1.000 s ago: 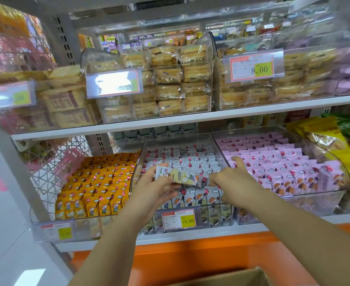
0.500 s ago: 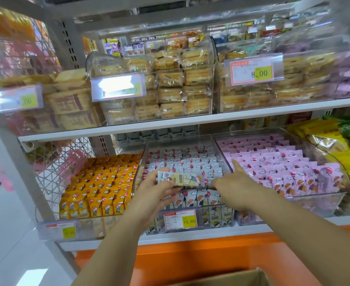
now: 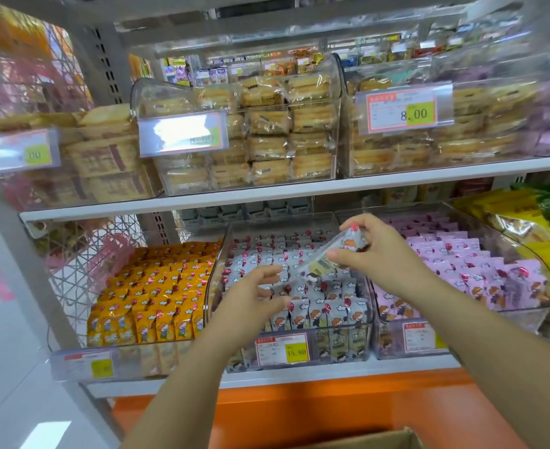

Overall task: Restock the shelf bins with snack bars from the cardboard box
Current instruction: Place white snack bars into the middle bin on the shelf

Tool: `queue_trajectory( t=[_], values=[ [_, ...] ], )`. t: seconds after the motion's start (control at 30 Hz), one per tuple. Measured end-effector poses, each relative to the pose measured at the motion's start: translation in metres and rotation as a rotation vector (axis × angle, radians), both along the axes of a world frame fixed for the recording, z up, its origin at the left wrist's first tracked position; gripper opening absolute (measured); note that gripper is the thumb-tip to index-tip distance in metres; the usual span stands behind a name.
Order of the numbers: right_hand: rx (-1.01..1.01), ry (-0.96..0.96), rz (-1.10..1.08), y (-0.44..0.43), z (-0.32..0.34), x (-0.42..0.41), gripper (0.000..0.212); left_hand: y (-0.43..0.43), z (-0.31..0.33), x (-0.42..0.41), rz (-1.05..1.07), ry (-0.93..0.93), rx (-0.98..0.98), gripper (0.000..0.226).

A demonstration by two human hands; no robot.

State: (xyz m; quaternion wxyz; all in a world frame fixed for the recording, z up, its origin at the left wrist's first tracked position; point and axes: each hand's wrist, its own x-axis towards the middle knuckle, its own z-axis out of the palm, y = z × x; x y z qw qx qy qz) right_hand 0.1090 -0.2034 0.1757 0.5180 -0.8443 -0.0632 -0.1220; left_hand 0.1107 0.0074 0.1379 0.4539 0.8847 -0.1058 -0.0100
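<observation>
My right hand (image 3: 375, 251) pinches a grey-wrapped snack bar (image 3: 332, 256) and holds it tilted above the middle clear bin (image 3: 341, 346), which is packed with rows of the same grey bars. My left hand (image 3: 251, 299) hovers over the front left of that bin, fingers loosely spread, holding nothing. The bar's lower end points toward my left hand without touching it. The cardboard box (image 3: 380, 440) shows only as a flap at the bottom edge.
An orange-bar bin (image 3: 82, 364) sits to the left and a pink-bar bin (image 3: 393, 348) to the right on the same shelf. Above, a white shelf (image 3: 267, 192) carries clear bins of cake packs with price tags. Yellow bags lie at far right.
My left hand has let go of the bar and dropped slightly. My right hand has lifted the bar up and to the right, tilting it. The camera moved closer.
</observation>
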Motion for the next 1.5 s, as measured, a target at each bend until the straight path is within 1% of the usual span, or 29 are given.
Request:
queue_trajectory(
  t=[0.03,0.1,0.2,0.33,0.4,0.5,0.6,0.73,0.83,1.03,1.07,1.13,1.2,1.27,1.4,1.5],
  values=[
    [-0.096,-0.035,-0.008,-0.007,0.002,0.001,0.033,0.005,-0.004,0.003,0.031,-0.033,0.139,0.049],
    [-0.209,-0.078,-0.002,-0.019,0.004,0.002,0.030,0.010,-0.009,0.006,0.048,-0.064,0.300,0.045],
    [-0.341,-0.114,-0.033,-0.028,0.007,0.004,0.028,0.004,-0.013,0.011,-0.012,-0.115,0.404,0.038],
    [-0.621,-0.072,-0.030,-0.024,-0.002,0.009,0.031,-0.009,-0.018,0.018,-0.056,-0.195,0.623,0.033],
    [-0.652,-0.045,-0.003,-0.022,-0.005,0.010,0.031,-0.011,-0.022,0.022,-0.050,-0.204,0.669,0.033],
    [-0.560,-0.074,-0.004,-0.022,0.004,0.011,0.029,-0.013,-0.025,0.026,-0.020,-0.275,0.687,0.035],
    [-0.484,-0.048,0.102,-0.014,0.009,0.009,0.029,-0.013,-0.028,0.028,-0.007,-0.292,0.613,0.036],
    [-0.554,0.058,0.240,0.009,-0.016,0.008,0.036,-0.008,-0.029,0.031,-0.034,-0.213,0.506,0.035],
    [-0.633,0.111,0.289,0.024,-0.033,0.012,0.051,-0.006,-0.026,0.030,-0.077,-0.144,0.426,0.038],
    [-0.676,0.159,0.298,0.029,-0.031,0.018,0.063,-0.007,-0.028,0.027,-0.071,-0.165,0.394,0.036],
    [-0.656,0.155,0.298,0.029,-0.028,0.017,0.062,-0.008,-0.029,0.027,-0.068,-0.174,0.383,0.033],
    [-0.609,0.138,0.281,0.026,-0.021,0.015,0.050,-0.009,-0.031,0.028,-0.062,-0.182,0.355,0.025],
    [-0.652,0.123,0.265,0.023,-0.016,0.014,0.035,-0.010,-0.031,0.029,-0.059,-0.179,0.344,0.017],
    [-0.723,0.120,0.256,0.024,-0.016,0.015,0.027,-0.012,-0.032,0.030,-0.060,-0.181,0.355,0.016],
    [-0.701,0.153,0.217,0.032,-0.034,0.019,0.023,-0.013,-0.030,0.032,-0.036,-0.252,0.354,0.017],
    [-0.710,0.178,0.211,0.033,-0.045,0.022,0.028,-0.012,-0.030,0.028,-0.059,-0.263,0.348,0.018]
  ],
)
